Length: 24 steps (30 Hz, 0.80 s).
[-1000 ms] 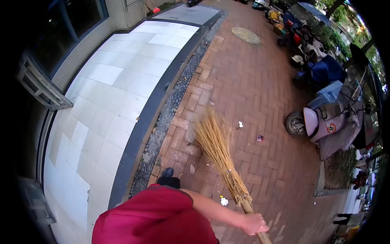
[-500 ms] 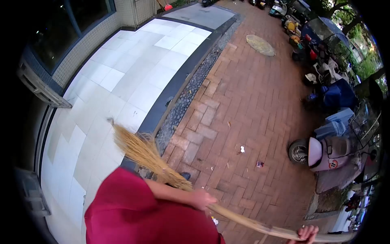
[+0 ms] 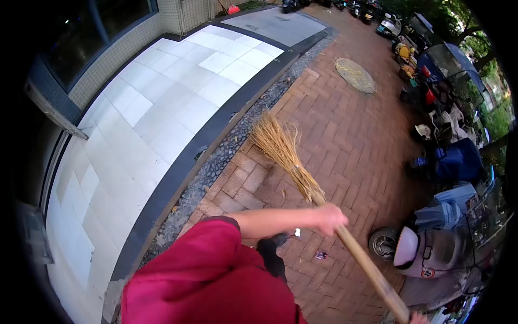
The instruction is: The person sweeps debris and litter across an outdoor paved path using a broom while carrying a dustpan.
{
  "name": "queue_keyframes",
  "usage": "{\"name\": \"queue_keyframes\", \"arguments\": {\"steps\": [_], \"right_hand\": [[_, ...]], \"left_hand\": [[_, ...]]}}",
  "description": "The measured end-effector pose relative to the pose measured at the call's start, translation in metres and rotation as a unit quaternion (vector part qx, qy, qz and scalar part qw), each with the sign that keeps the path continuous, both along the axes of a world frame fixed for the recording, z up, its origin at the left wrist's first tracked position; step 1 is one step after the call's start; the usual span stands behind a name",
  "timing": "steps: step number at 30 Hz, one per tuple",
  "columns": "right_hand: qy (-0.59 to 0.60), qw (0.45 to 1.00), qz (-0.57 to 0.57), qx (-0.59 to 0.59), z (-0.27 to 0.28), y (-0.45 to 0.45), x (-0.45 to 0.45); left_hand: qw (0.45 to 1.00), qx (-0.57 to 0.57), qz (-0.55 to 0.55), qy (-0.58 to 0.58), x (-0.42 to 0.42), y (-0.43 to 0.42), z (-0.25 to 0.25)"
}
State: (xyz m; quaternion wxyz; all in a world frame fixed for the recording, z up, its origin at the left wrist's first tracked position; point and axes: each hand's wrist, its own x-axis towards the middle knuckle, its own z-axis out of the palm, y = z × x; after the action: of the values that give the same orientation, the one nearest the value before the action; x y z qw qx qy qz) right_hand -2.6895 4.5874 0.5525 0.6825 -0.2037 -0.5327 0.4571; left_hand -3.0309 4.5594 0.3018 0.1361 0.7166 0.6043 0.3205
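Left hand [image 3: 330, 218], bare: grip closed around the long, pale-brown wooden handle [image 3: 368, 264], just below where the bristles are bound on. Forearm stretches across from a dark-red short sleeve [image 3: 208, 235].

Right hand [image 3: 418, 318]: only a sliver at the bottom edge, by the handle's lower end; cannot tell how its grip is closed.

Straw-coloured twig broom [image 3: 280, 148]: slants from lower right to upper centre, brush fanned out over the reddish-brown brick paving [image 3: 334, 135], tips near the grey pebble strip [image 3: 208, 167]. Whether the tips touch the ground, cannot tell.

Below the left forearm: dark shoe [image 3: 279, 238], with a small white scrap [image 3: 297, 233] just beside its toe. Small purplish wrapper [image 3: 321, 255] on the bricks, between shoe and handle. Dry brown leaf [image 3: 284, 193] near the bound part of the brush.

Farther left: dark stone edging [image 3: 181, 162] beyond the pebbles, then a platform of pale rectangular tiles [image 3: 156, 108].

Farther right: lilac scooter [image 3: 426, 254], front wheel toward the handle; more parked scooters in a line behind. Round yellowish cover [image 3: 355, 75] set in the paving ahead.
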Motion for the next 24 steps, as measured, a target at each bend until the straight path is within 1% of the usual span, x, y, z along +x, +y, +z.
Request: {"name": "queue_keyframes", "arguments": {"steps": [1,2,3,4,5,6,7,8,9,10,11,12,13,14,16,17,18,19,20,21,23,24], "right_hand": [[-0.031,0.996,0.076,-0.023,-0.009,0.033,-0.028],[-0.068,0.98,0.185,-0.032,-0.01,0.066,-0.06],[-0.102,0.95,0.292,-0.039,-0.003,0.102,-0.095],[-0.104,0.953,0.282,-0.048,0.006,0.139,-0.121],[-0.106,0.955,0.27,-0.061,0.016,0.177,-0.137],[-0.101,0.961,0.246,-0.078,0.029,0.227,-0.138],[-0.097,0.966,0.22,-0.093,0.048,0.278,-0.138],[-0.049,0.96,0.264,-0.079,0.069,0.332,-0.135],[0.001,0.95,0.305,-0.06,0.09,0.373,-0.136],[0.046,0.952,0.295,-0.062,0.111,0.394,-0.151],[0.09,0.952,0.285,-0.063,0.128,0.417,-0.17],[0.056,0.977,0.204,-0.014,0.135,0.433,-0.196],[0.016,0.993,0.111,0.028,0.142,0.448,-0.224],[-0.02,0.998,0.013,0.059,0.148,0.464,-0.252],[-0.05,0.987,0.119,0.093,0.119,0.509,-0.303],[-0.066,0.977,0.172,0.106,0.104,0.531,-0.328],[-0.012,0.958,0.283,0.046,0.085,0.551,-0.361],[0.015,0.968,0.25,-0.007,0.077,0.558,-0.398],[0.0,0.97,0.242,-0.02,0.079,0.578,-0.418],[-0.013,0.972,0.23,-0.035,0.081,0.599,-0.434],[-0.003,0.986,0.159,-0.041,0.106,0.664,-0.45],[0.037,0.962,0.266,-0.053,0.122,0.709,-0.436]], "left_hand": [[0.999,-0.003,0.037,-0.018,-0.02,0.023,-0.023],[0.995,-0.004,0.083,-0.054,-0.025,0.031,-0.039],[0.988,-0.002,0.13,-0.088,-0.028,0.035,-0.05],[0.977,-0.004,0.176,-0.124,-0.023,0.044,-0.058],[0.968,-0.117,0.173,-0.136,-0.014,0.058,-0.052],[0.96,-0.095,0.217,-0.152,0.0,0.072,-0.025],[0.963,-0.116,0.187,-0.157,-0.001,0.094,0.013],[0.965,-0.133,0.157,-0.162,-0.006,0.123,0.046],[0.972,-0.07,0.146,-0.168,-0.01,0.158,0.064],[0.976,-0.003,0.133,-0.173,-0.016,0.191,0.08],[0.979,0.007,0.128,-0.157,-0.032,0.219,0.105],[0.982,0.016,0.124,-0.143,-0.053,0.246,0.132],[0.984,0.023,0.119,-0.13,-0.075,0.273,0.145],[0.979,0.039,0.144,-0.136,-0.097,0.296,0.139],[0.967,0.079,0.193,-0.148,-0.154,0.342,0.116],[0.963,0.081,0.219,-0.133,-0.185,0.359,0.095],[0.958,0.081,0.247,-0.119,-0.213,0.376,0.073],[0.964,0.025,0.223,-0.143,-0.23,0.399,0.06],[0.964,-0.038,0.198,-0.173,-0.234,0.416,0.051],[0.96,-0.112,0.163,-0.196,-0.236,0.438,0.056],[0.967,-0.065,0.105,-0.223,-0.25,0.485,0.094],[0.973,-0.049,0.078,-0.211,-0.263,0.509,0.121]]}}
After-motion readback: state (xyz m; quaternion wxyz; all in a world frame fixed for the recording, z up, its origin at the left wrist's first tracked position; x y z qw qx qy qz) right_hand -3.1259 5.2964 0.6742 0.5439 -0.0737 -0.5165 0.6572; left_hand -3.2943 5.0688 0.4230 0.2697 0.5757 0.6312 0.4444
